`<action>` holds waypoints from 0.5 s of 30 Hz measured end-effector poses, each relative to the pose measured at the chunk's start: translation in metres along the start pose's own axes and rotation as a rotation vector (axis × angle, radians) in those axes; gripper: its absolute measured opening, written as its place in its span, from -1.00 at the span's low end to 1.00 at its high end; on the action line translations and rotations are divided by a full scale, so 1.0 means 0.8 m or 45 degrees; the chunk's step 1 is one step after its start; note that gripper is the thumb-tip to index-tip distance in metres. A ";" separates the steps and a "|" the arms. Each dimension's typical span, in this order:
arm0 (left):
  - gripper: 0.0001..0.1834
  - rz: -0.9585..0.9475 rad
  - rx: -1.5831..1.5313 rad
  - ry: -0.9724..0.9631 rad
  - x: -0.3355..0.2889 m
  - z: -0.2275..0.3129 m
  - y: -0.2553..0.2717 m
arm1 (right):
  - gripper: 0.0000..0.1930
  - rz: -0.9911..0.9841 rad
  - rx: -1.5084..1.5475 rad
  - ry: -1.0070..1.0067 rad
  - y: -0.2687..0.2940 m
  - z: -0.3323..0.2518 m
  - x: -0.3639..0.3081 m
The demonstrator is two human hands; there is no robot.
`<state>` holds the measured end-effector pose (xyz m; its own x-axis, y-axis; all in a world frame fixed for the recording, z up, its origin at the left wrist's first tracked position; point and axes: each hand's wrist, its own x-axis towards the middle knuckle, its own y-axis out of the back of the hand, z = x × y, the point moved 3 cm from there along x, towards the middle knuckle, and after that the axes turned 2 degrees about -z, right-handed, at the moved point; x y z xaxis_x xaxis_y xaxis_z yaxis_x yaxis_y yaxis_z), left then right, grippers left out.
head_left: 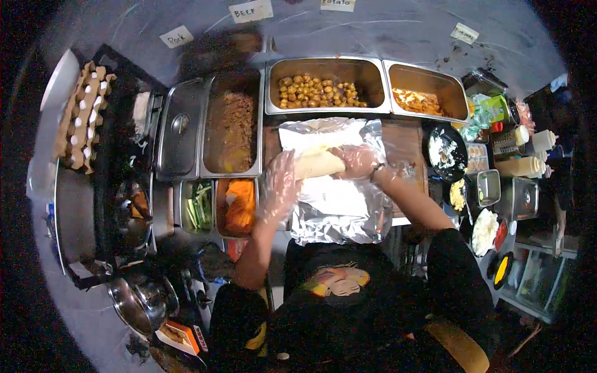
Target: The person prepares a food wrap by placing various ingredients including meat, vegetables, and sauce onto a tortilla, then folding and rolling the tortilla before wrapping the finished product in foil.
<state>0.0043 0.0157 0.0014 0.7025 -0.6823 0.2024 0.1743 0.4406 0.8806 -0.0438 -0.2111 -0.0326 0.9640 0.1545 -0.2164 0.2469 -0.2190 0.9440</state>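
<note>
A pale rolled wrap [318,164] lies across a sheet of aluminium foil [339,233], with white paper [333,196] between them. My left hand [278,185], in a clear plastic glove, is closed about the wrap's left end. On the right end, my right hand [359,161], gloved the same way, grips it with the fingers curled over. What is inside the wrap is hidden. Under the foil is a brown board [404,146].
Behind the board stand metal pans of small potatoes [320,110] and orange-sauced food [457,117]. To the left are minced meat [230,130], cucumber sticks [198,205], carrots [241,205] and egg trays [81,124]. A black pan [444,152] and squeeze bottles [519,166] sit at right.
</note>
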 end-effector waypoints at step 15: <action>-0.09 0.457 -0.171 0.350 -0.006 0.030 -0.063 | -0.24 -0.138 0.077 -0.050 0.002 -0.011 0.005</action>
<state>-0.0245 -0.0171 -0.0336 0.8882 -0.3012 0.3470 -0.0379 0.7045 0.7087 -0.0405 -0.2021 -0.0298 0.9341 0.1429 -0.3271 0.3543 -0.2606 0.8981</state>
